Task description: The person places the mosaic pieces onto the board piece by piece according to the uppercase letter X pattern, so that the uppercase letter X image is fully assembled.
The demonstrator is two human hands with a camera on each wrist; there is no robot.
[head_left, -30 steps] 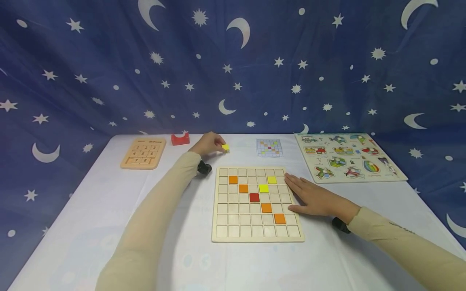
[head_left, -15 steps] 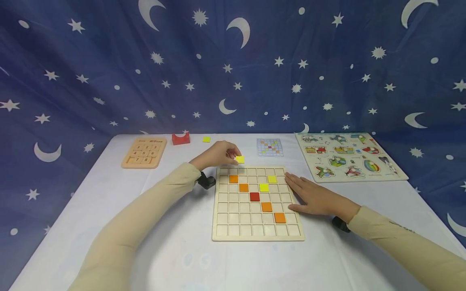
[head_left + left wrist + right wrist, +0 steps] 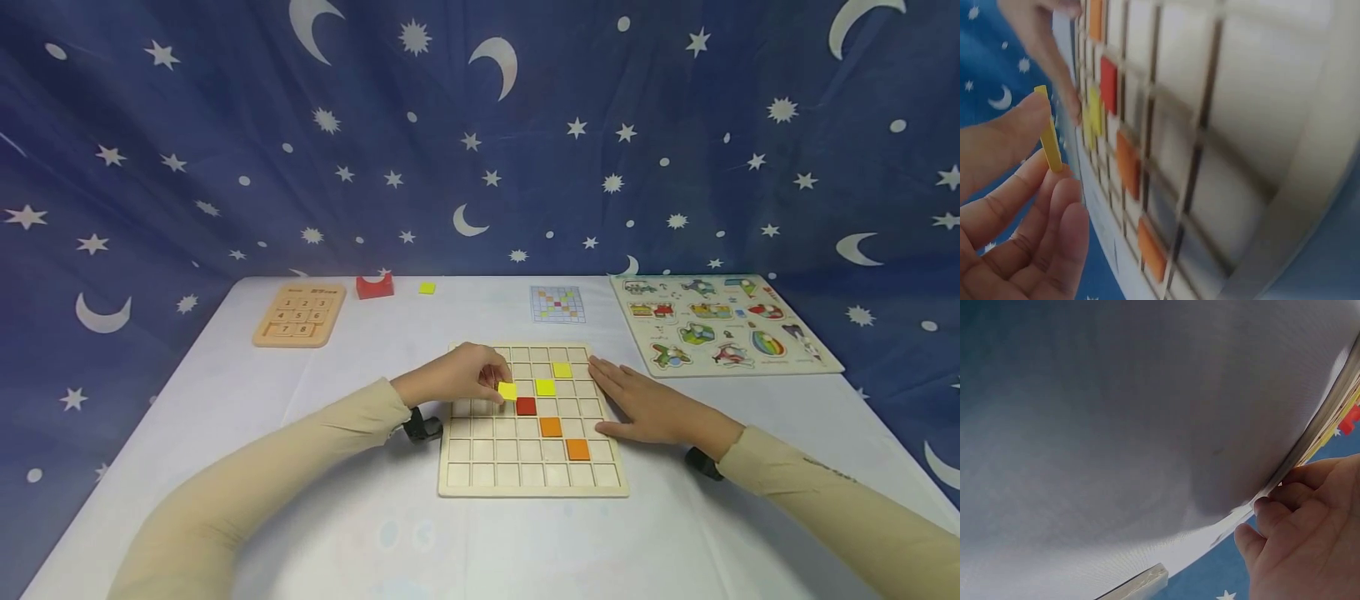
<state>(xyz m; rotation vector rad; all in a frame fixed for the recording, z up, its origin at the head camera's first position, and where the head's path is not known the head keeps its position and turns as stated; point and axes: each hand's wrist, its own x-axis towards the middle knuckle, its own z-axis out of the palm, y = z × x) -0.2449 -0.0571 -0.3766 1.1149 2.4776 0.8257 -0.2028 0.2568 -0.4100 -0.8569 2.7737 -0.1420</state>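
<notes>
Between thumb and fingers my left hand pinches a yellow square tile, held over the wooden grid board just left of its red tile. The left wrist view shows that yellow tile edge-on, apart from the board. Along the board's right edge rests my right hand, fingers extended. Two yellow tiles and two orange tiles show in the grid in the head view; my left hand hides the upper-left cells, where the left wrist view shows further orange tiles.
Behind the board lie a printed pattern card and a loose yellow tile. A red arched block and a wooden number puzzle are at the back left. A picture puzzle board lies at the back right.
Carrying the yellow tile, my left hand has come from the table behind the board forward and right, over the grid. My right hand stays at the board's edge.
</notes>
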